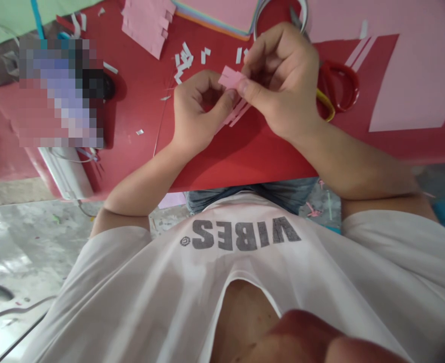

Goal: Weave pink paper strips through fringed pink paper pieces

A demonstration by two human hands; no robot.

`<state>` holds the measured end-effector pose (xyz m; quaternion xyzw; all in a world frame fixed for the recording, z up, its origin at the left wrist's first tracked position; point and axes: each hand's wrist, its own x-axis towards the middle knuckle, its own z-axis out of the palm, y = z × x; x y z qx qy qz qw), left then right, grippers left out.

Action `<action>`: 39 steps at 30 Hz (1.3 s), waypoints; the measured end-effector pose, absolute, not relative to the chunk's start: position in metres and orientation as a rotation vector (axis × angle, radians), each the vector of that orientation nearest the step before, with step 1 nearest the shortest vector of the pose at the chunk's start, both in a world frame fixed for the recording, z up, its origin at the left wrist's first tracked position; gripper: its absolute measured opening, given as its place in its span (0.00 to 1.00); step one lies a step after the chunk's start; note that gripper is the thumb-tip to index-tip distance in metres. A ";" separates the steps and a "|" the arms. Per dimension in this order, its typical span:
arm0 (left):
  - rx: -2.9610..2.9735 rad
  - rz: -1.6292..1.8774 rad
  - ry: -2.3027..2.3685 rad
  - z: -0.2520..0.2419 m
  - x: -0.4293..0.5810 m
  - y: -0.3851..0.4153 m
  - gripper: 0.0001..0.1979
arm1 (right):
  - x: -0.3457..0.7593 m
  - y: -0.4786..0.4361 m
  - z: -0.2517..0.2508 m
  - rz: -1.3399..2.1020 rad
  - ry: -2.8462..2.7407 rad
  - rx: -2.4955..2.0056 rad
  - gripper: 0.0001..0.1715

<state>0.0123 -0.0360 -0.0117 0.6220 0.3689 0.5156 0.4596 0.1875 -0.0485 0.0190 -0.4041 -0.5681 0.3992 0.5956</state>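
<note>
Left hand (198, 108): thumb and finger were pinched on paper (230, 78), pink. Right hand (288, 80): thumb and fingers were closed on the same piece, held above the red table (260, 159). Scraps (185, 61), white, lay beyond the left hand; scissors (354, 83) lay beside the right.

The word "VIBES" (246, 235) stands upside down in dark capitals across the wearer's white shirt (241, 264).
</note>
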 end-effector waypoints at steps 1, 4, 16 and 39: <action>1.562 1.276 0.908 -0.008 0.011 -0.036 0.19 | 0.188 -0.049 0.019 0.940 -1.324 -0.933 0.13; 1.670 1.283 0.910 0.007 0.008 -0.040 0.17 | 0.189 -0.048 0.019 0.948 -1.360 -0.946 0.15; 1.715 1.218 0.904 0.024 0.003 -0.040 0.13 | 0.197 -0.057 0.035 0.949 -1.544 -0.938 0.22; 1.561 1.173 0.659 0.037 0.000 -0.044 0.13 | 0.265 -0.011 0.048 0.214 -2.353 -1.595 0.08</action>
